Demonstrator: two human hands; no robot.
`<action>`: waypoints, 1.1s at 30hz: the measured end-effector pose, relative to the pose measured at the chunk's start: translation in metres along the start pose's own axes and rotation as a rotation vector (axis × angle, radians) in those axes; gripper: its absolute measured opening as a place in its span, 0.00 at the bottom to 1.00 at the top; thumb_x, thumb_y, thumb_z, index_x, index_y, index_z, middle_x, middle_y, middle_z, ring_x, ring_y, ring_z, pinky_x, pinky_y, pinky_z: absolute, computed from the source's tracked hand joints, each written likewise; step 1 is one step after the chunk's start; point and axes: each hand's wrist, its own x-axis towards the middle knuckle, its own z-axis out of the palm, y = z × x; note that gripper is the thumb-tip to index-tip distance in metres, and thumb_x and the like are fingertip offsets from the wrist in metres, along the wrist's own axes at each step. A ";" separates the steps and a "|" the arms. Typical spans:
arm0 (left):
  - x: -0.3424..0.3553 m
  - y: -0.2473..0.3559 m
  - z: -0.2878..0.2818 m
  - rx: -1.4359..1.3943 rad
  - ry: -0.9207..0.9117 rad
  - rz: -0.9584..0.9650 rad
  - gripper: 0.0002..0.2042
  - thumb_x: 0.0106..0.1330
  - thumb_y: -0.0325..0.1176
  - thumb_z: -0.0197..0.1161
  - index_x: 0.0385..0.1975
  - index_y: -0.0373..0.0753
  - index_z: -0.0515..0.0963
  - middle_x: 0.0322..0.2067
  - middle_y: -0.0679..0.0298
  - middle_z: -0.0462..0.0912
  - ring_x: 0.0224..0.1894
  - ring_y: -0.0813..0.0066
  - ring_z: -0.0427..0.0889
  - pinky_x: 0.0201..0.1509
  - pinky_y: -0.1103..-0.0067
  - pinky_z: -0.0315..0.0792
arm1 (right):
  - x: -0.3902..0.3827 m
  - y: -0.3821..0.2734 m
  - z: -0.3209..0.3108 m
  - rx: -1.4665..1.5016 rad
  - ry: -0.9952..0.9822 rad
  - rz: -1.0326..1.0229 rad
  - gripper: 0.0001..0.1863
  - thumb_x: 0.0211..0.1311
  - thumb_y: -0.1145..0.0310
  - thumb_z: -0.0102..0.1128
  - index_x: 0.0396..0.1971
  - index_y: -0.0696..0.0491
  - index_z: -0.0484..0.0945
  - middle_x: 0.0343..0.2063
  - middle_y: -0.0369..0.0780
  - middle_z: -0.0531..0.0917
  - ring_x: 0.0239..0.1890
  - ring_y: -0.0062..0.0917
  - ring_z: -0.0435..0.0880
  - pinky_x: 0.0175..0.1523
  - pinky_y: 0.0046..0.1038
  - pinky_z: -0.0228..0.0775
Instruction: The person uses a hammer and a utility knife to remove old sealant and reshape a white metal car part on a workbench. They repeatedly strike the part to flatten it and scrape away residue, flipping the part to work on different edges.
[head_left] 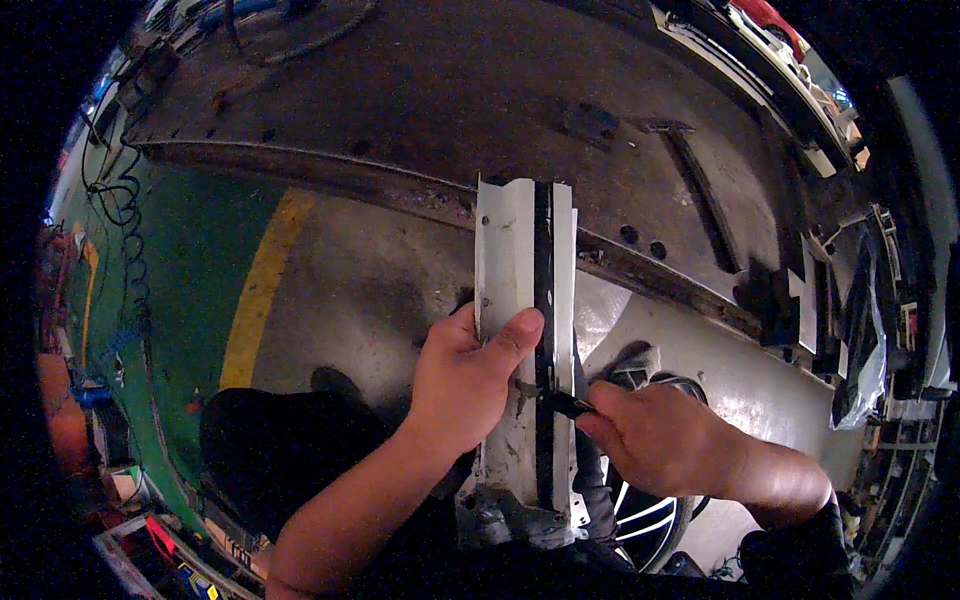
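Note:
A long white folded metal panel (508, 260) with a black strip (544, 270) along its length stands in front of me, its far end against the edge of the dark metal bench. Its lower end is dark and ragged. My left hand (468, 375) is closed around the panel's left edge, with the thumb lying on the white face beside the strip. My right hand (650, 435) grips a small black hand tool (568, 403) whose tip meets the strip on the panel. Whether it is a knife or a scraper is too dark to make out.
Beyond the panel spreads the dark metal bench (440, 110), with a T-shaped metal tool (705, 200) lying on it. A spoked wheel (645, 520) shows below my right hand. Coiled cable (125, 205) hangs at the left. Plastic-wrapped parts (865, 350) stand at the right.

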 end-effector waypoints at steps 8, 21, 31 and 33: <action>-0.005 -0.002 -0.003 0.045 0.008 0.011 0.18 0.67 0.44 0.63 0.40 0.32 0.78 0.31 0.66 0.83 0.33 0.82 0.78 0.38 0.81 0.72 | -0.005 0.002 0.017 0.027 0.012 0.033 0.10 0.69 0.64 0.49 0.41 0.55 0.66 0.21 0.52 0.78 0.27 0.54 0.79 0.33 0.52 0.69; -0.007 -0.004 0.001 0.061 0.022 0.022 0.17 0.67 0.42 0.63 0.40 0.31 0.78 0.32 0.65 0.83 0.33 0.82 0.79 0.38 0.82 0.73 | -0.014 0.009 0.041 0.198 0.128 -0.007 0.09 0.67 0.67 0.51 0.37 0.57 0.65 0.19 0.52 0.77 0.27 0.53 0.79 0.31 0.49 0.68; -0.008 0.000 0.002 0.143 0.032 0.013 0.16 0.67 0.42 0.63 0.41 0.32 0.79 0.32 0.66 0.83 0.34 0.82 0.78 0.40 0.81 0.73 | -0.023 0.008 0.060 0.163 0.133 0.071 0.09 0.66 0.67 0.52 0.35 0.57 0.66 0.19 0.51 0.78 0.24 0.51 0.79 0.29 0.47 0.69; -0.006 -0.001 0.000 0.119 0.031 -0.007 0.17 0.67 0.42 0.64 0.41 0.32 0.78 0.33 0.66 0.83 0.35 0.82 0.78 0.40 0.81 0.73 | -0.027 0.008 0.061 0.147 0.075 0.095 0.09 0.66 0.67 0.53 0.35 0.56 0.66 0.19 0.51 0.78 0.24 0.51 0.80 0.29 0.46 0.70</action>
